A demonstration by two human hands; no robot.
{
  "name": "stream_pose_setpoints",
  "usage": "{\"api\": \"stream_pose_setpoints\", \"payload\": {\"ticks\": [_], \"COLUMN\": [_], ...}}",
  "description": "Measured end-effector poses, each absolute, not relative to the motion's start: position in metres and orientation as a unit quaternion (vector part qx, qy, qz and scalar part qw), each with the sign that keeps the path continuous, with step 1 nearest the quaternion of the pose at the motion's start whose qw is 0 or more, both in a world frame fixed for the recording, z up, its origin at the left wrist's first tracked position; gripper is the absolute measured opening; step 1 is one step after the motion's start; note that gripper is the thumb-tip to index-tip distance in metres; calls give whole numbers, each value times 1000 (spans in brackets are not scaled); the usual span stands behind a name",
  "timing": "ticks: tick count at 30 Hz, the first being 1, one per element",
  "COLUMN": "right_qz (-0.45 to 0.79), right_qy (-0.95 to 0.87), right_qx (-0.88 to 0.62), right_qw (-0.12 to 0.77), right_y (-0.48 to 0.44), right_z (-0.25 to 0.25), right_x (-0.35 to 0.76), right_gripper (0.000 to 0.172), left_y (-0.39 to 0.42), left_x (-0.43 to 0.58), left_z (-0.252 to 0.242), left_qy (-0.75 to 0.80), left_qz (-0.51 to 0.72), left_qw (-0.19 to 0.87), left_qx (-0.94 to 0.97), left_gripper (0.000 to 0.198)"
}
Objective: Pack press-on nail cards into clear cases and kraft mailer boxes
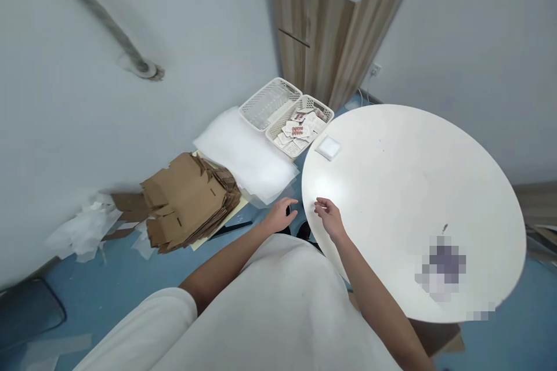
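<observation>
My left hand [278,217] and right hand [329,218] sit half-open, apparently empty. White packet [329,148] lies on round table [418,185], near edge; looks light, stiffish, maybe slippery: I'd pinch opposite sides.

The table [409,179] offers passage mid-surface (white pad [329,148] obstructs far left).

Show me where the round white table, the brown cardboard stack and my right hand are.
Round white table [413,185]: head view, bare middle of the tabletop.
Brown cardboard stack [191,190]: head view, upper face of the top piece.
Right hand [331,219]: head view, middle of the hand.
</observation>
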State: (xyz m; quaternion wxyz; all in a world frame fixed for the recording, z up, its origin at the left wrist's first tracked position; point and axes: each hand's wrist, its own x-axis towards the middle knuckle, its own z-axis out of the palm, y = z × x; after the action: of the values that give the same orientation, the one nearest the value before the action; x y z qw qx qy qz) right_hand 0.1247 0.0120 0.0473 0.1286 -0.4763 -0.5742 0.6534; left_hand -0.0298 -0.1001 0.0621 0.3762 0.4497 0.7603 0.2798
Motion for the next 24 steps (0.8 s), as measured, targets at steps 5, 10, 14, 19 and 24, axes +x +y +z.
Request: {"api": "stream_pose_setpoints", "payload": {"ticks": [5,10,14,19,24], "right_qz": [656,607,535,391,232], "right_qy": [-626,-722,-819,-911,-965], "right_qx": [-412,-329,-205,-132,-118], "right_qw": [96,44,-8,-6,-10], "right_y": [3,-12,-35,-73,-104], "right_z": [55,59,73,94,100], "right_x": [105,65,14,-56,-113], "right_gripper": [36,38,34,42,48], "left_y": [-125,-167,-216,-279,-320], "left_x": [-44,-68,-95,-131,-162], "left_z": [81,94,98,100,89], "left_qy": [788,826,867,912,929], "left_qz": [303,306,290,231,172], "left_qw": [334,264,179,146,149], "left_qx": [418,394,363,306,291], "left_gripper": [35,33,33,37,50]}}
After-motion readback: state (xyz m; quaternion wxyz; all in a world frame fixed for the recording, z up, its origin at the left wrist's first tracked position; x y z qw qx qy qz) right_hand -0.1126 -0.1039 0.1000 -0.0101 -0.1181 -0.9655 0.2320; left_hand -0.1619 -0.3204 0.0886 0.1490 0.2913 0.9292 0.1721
